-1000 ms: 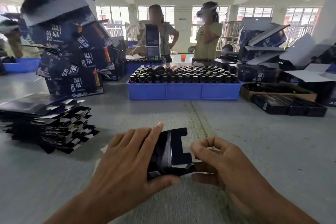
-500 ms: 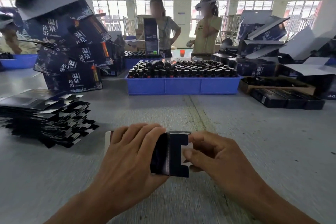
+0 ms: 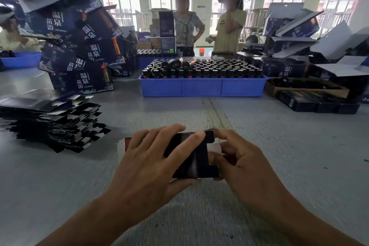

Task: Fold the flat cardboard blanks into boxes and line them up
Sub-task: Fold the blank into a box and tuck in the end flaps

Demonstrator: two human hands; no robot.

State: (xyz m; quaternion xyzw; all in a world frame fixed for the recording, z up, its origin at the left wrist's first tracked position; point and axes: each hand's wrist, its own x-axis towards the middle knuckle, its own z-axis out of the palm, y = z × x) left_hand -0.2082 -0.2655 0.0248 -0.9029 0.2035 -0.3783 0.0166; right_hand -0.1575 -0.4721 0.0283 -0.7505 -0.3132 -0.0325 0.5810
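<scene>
Blank [image 3: 196,158] now closer between hands [image 3: 191,163]

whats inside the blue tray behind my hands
The blue tray holds rows of upright dark bottles, with a few bottles lying across the top. The tray wall hides the bottles' lower parts.

Small box [image 3: 194,156] between the hands: dark printed cardboard, glossy sheen, white unprinted inner face. Stack of flat blanks [image 3: 50,120]: same glossy dark card, white tabs catching light. Table [image 3: 279,146]: grey, matt, faintly grainy (woven or felt-like, can't tell). Blue tray [image 3: 201,87]: smooth plastic, slight shine. Folded cartons [image 3: 79,46]: dark printed card, matt grey-white undersides. Brown tray [image 3: 307,89]: raw cardboard.
</scene>
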